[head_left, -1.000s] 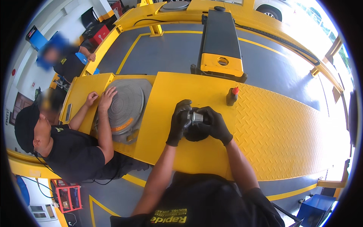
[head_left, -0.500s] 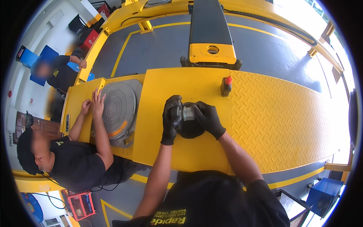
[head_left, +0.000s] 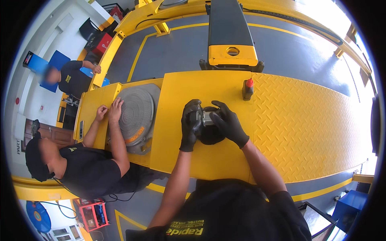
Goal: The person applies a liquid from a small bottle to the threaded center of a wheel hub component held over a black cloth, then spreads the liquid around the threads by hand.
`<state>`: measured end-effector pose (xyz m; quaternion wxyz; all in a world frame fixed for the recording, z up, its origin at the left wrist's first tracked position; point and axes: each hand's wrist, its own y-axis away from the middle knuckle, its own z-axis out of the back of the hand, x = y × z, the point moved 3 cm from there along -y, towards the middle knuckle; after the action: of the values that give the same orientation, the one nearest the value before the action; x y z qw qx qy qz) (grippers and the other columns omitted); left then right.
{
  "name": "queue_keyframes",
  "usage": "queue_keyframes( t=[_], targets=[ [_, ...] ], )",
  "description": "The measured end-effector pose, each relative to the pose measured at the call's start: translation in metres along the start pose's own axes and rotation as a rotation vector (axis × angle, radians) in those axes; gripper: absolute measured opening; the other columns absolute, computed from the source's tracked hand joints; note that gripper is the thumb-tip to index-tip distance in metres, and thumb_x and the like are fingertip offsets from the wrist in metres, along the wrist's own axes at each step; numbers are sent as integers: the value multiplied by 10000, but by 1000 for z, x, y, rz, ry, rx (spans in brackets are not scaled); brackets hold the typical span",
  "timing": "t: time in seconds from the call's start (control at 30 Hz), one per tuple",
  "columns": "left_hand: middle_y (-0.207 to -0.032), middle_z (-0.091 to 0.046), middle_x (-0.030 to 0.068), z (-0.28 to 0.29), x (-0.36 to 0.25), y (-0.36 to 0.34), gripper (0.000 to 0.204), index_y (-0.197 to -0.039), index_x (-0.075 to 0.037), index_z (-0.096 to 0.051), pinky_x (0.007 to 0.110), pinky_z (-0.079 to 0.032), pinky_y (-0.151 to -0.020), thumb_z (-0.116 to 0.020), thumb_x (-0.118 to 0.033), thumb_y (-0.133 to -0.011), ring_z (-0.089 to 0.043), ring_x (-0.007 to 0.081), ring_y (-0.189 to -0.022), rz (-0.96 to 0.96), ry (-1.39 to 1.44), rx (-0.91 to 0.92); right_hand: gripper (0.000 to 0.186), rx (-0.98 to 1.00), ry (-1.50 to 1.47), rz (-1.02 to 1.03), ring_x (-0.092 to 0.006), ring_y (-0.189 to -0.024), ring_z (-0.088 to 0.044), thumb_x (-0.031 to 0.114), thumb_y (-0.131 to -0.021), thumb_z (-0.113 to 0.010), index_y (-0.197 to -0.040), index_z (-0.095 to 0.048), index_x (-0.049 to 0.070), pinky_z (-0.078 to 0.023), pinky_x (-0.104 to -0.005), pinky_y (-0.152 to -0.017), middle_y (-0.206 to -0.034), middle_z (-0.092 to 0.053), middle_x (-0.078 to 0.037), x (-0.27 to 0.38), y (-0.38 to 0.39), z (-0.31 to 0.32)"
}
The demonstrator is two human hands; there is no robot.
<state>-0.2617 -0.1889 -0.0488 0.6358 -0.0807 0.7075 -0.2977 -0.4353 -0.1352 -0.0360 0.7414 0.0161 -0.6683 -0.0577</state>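
Both of my hands wear black gloves and meet over a smooth yellow platform point(head_left: 181, 160). My left hand point(head_left: 190, 124) is closed around the dark end of a metal part with a shiny silver cylinder point(head_left: 208, 118). From the other side, my right hand point(head_left: 229, 124) grips the silver end, thumb against it and fingers curled over. Under the part is a round black object point(head_left: 211, 137), largely covered by my hands, so its kind cannot be made out. Beyond my right hand a small dark bottle with a red cap point(head_left: 248, 89) stands upright on the platform.
A co-worker point(head_left: 88, 172) at the left rests a hand by a round grey turntable plate point(head_left: 138, 114). Another person point(head_left: 72, 78) stands farther back. Ahead is a black-and-yellow beam point(head_left: 231, 40); a yellow diamond-tread plate point(head_left: 301, 128) extends right. A red cart point(head_left: 91, 215) stands lower left.
The view has shifted, so the scene sits farther right. My right fingers have lifted and spread slightly over the silver cylinder; the left hand keeps its hold. The co-worker's hands remain by the turntable plate.
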Motion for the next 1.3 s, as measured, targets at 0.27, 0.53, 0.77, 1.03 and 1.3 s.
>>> queue_keyframes(
  t=[0.27,0.53,0.77,1.03,1.3],
  targets=[
    [-1469,-545,136,3,1,4,484,-1314,-63,-619,407,-465,-1140,-758,-293,-912,-538,275,-1362,92,162,14,556,215,66,116,-283,-1158,-708,187,-910,-801,-1391,-591,4,-539,-397,-995,-1268,-701,-200,4,-1,10],
    [-1470,-539,169,4,3,2,535,-1307,-77,-563,426,-480,-1138,-776,-385,-926,-549,307,-1362,68,169,39,414,25,92,451,-243,-1048,-729,205,-940,-773,-1278,-649,2,-557,-367,-957,-1146,-753,-150,20,13,6],
    [-1459,-553,171,6,9,4,522,-1298,-72,-573,436,-484,-1135,-769,-383,-926,-553,315,-1365,159,253,-49,497,-71,-124,271,-277,-1073,-732,210,-901,-809,-1322,-630,15,-559,-382,-964,-1200,-739,-155,2,4,-6],
    [-1484,-531,167,7,21,4,456,-1360,-66,-535,450,-512,-1126,-721,-215,-972,-553,321,-1374,73,188,27,552,99,62,271,-207,-1121,-698,173,-935,-766,-1424,-563,19,-541,-350,-997,-1246,-720,-136,-10,-3,-1],
    [-1475,-536,163,7,12,3,568,-1373,-55,-536,471,-504,-1133,-752,-335,-929,-551,325,-1368,50,41,15,460,-26,28,526,-216,-1082,-717,179,-955,-747,-1364,-624,9,-552,-365,-984,-1219,-737,-141,13,10,7]
  ],
)
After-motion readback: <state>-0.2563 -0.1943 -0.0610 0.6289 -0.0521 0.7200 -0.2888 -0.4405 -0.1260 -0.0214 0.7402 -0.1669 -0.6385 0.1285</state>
